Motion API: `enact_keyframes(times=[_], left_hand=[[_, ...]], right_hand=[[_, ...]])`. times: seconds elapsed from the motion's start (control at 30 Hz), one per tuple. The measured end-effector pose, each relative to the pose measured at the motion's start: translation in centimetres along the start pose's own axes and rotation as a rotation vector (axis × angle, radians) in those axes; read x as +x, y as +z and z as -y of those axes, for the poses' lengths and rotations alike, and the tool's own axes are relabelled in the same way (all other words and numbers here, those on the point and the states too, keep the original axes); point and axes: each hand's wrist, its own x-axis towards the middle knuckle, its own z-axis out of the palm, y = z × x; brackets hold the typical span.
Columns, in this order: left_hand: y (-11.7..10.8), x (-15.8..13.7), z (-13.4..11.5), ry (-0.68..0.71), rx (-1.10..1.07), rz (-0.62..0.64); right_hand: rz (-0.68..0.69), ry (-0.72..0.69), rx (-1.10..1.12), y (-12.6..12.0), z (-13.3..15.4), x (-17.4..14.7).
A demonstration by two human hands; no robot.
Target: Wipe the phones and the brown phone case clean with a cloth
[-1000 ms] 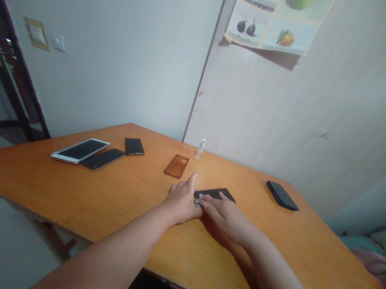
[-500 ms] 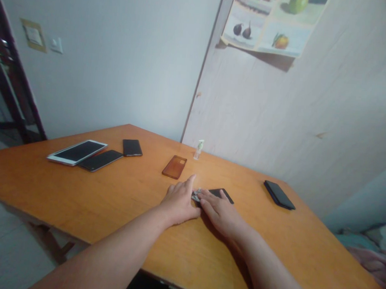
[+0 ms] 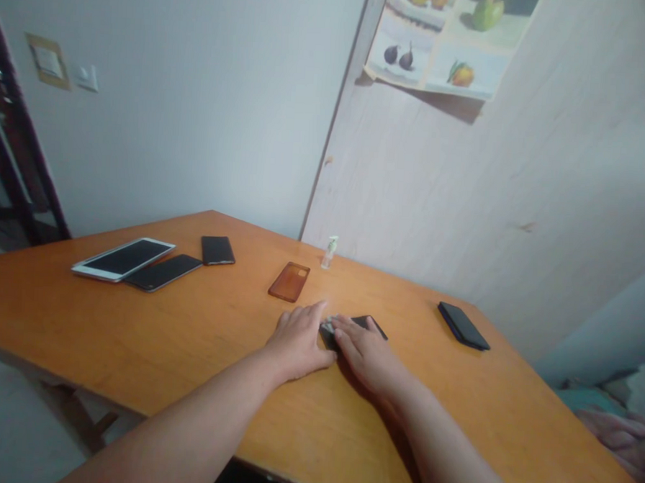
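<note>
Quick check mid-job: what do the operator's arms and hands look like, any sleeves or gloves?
Both the left hand and right hand are ungloved, with no sleeve on the visible forearms. No watch, bracelet, cable or marking shows; rings can't be ruled out on the partly hidden fingers.

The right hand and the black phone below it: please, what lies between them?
In the head view, a crumpled pale cloth or tissue lies between the right hand and the black phone.

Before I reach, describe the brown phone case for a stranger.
On the wooden table, find the pump bottle near its far edge. The case lies left of it, beyond the left hand; it alone is translucent brown, with a corner cutout.
</note>
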Motion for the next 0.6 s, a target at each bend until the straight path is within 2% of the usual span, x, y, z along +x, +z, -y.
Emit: enact_keyframes(times=[0.1, 0.17, 0.33, 0.4, 0.47, 0.6], left_hand=[[0.1, 0.0, 0.0, 0.0, 0.011, 0.006], [0.1, 0.1, -0.1, 0.006, 0.018, 0.004], [0.0, 0.0, -0.1, 0.015, 0.019, -0.009], [0.0, 0.1, 0.0, 0.029, 0.01, -0.006], [0.1, 0.1, 0.2, 0.045, 0.001, 0.0], [0.1, 0.2, 0.4, 0.058, -0.001, -0.013]], right_hand=[[-0.068, 0.257, -0.107, -0.1, -2.5, 0.4], [-0.072, 0.279, -0.142, 0.0, -2.9, 0.2], [0.036, -0.09, 0.016, 0.1, 1.0, -1.3], [0.069, -0.127, 0.067, -0.1, 1.5, -1.5], [0.055, -0.028, 0.038, -0.4, 0.5, -1.4], [-0.014, 0.266, -0.118, -0.7, -2.5, -1.3]])
